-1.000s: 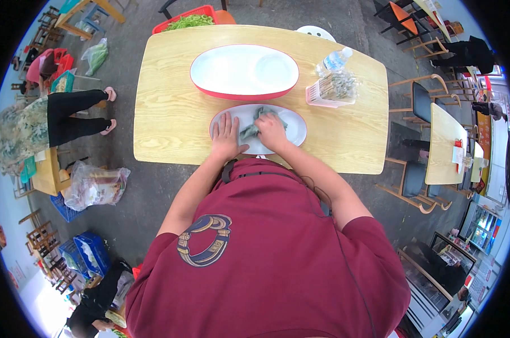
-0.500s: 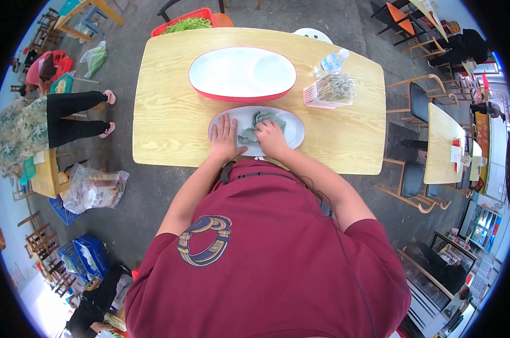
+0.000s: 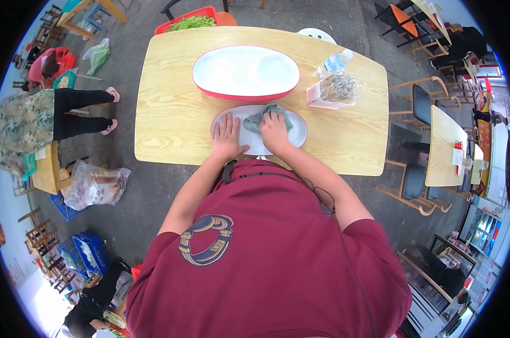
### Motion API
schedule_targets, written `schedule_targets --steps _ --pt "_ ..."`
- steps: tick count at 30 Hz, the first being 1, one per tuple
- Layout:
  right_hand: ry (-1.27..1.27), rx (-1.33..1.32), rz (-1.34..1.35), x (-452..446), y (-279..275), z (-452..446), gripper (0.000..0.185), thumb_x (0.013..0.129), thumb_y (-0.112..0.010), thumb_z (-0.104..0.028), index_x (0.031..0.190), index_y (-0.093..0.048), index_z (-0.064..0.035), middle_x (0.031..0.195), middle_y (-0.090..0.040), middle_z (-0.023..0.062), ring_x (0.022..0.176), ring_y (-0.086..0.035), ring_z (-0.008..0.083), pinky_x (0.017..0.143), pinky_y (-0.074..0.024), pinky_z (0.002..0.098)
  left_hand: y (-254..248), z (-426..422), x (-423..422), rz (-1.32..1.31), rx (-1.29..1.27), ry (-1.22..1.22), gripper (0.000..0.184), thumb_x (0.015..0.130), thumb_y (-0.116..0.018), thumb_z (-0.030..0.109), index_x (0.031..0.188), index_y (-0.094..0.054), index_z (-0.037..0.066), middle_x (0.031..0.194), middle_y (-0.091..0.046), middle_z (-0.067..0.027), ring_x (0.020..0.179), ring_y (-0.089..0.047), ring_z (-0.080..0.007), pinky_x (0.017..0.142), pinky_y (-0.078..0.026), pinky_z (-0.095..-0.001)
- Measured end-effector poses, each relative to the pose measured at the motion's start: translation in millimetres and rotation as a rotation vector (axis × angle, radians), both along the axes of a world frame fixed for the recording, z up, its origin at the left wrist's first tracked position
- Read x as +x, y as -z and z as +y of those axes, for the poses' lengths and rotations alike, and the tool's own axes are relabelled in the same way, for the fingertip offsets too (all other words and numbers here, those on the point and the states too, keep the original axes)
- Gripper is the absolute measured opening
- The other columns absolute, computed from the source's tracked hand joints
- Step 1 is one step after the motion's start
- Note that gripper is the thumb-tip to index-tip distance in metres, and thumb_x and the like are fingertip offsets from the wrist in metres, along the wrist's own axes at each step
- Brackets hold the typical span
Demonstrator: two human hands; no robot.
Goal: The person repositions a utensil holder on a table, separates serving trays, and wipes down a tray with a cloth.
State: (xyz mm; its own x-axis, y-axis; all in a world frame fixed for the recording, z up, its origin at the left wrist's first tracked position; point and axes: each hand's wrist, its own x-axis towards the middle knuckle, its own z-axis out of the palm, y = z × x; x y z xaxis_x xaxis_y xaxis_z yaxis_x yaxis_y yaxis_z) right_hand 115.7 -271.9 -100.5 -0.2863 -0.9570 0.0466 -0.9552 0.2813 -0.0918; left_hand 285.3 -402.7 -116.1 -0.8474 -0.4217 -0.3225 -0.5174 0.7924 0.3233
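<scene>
A white oval plate (image 3: 251,147) with a red rim lies at the near edge of the wooden table. On its left part rests my left hand (image 3: 227,139), fingers spread and flat. My right hand (image 3: 273,132) presses a crumpled grey-green cloth (image 3: 255,120) against the plate's surface, fingers closed over it. Just beyond is a larger oval dish (image 3: 232,70), white inside and red outside, which neither hand touches.
On the table (image 3: 170,112), right of the dishes, stand a white basket (image 3: 328,103) of wrapped sticks and a water bottle (image 3: 335,62). A red crate (image 3: 211,13) of greens sits beyond the far edge. Another person (image 3: 35,121) stands at left; chairs (image 3: 419,101) are at right.
My right hand and the cloth have shifted slightly up and across the plate, and the cloth is bunched differently. My left hand stays flat on the plate.
</scene>
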Motion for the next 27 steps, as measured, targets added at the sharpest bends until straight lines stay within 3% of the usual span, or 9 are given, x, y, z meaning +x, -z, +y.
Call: schedule_targets --steps 5,8,14,20,23,27 --pt "-0.170 0.079 -0.113 11.4 -13.7 14.4 0.015 0.077 -0.064 -0.012 0.082 -0.075 -0.0022 0.111 -0.063 0.0146 0.111 -0.055 0.0330 0.097 -0.0430 0.0459 1.6 -0.3 -0.6 -0.022 -0.011 0.010 0.121 0.077 -0.081 0.057 0.165 -0.017 0.003 0.172 -0.005 -0.0286 0.161 -0.002 -0.0427 0.128 -0.008 -0.0573" --pt "-0.160 0.038 -0.111 6.1 -10.2 15.7 0.016 0.075 -0.066 -0.012 0.084 -0.075 -0.0026 0.110 -0.064 0.0137 0.111 -0.055 0.0327 0.096 -0.0425 0.0468 1.5 -0.2 -0.5 -0.018 -0.023 0.015 0.121 0.077 -0.080 0.058 0.165 -0.017 0.002 0.172 -0.005 -0.0286 0.161 -0.002 -0.0428 0.128 -0.008 -0.0579" --pt "0.088 -0.052 -0.050 -5.1 2.5 -4.4 0.017 0.077 -0.063 -0.011 0.087 -0.075 -0.0040 0.109 -0.063 0.0123 0.112 -0.055 0.0318 0.096 -0.0413 0.0486 4.1 0.9 0.0 -0.021 -0.038 0.015 0.121 0.078 -0.079 0.059 0.165 -0.016 0.002 0.172 -0.006 -0.0290 0.160 -0.003 -0.0437 0.127 -0.008 -0.0585" --pt "-0.021 -0.082 -0.085 -9.6 6.8 2.0 0.016 0.079 -0.062 -0.011 0.087 -0.074 -0.0042 0.110 -0.065 0.0116 0.112 -0.057 0.0300 0.096 -0.0420 0.0480 5.4 0.1 0.4 -0.014 -0.037 0.019 0.121 0.078 -0.079 0.059 0.165 -0.016 0.002 0.171 -0.006 -0.0291 0.160 -0.002 -0.0437 0.127 -0.008 -0.0586" --pt "-0.003 -0.093 -0.094 -20.3 3.8 6.2 0.017 0.075 -0.068 -0.012 0.090 -0.073 -0.0069 0.109 -0.064 0.0092 0.112 -0.057 0.0292 0.095 -0.0439 0.0468 2.2 0.0 -1.0 -0.026 -0.017 0.013 0.121 0.078 -0.079 0.058 0.165 -0.016 0.002 0.171 -0.005 -0.0293 0.160 -0.002 -0.0437 0.127 -0.007 -0.0586" --pt "0.158 -0.131 -0.087 -25.7 6.6 -3.7 0.019 0.076 -0.067 -0.012 0.093 -0.073 -0.0065 0.110 -0.064 0.0097 0.112 -0.058 0.0294 0.096 -0.0435 0.0480 0.1 -1.3 -0.6 -0.023 -0.004 0.006 0.121 0.078 -0.079 0.057 0.165 -0.016 0.002 0.172 -0.005 -0.0292 0.160 -0.002 -0.0432 0.127 -0.007 -0.0581"
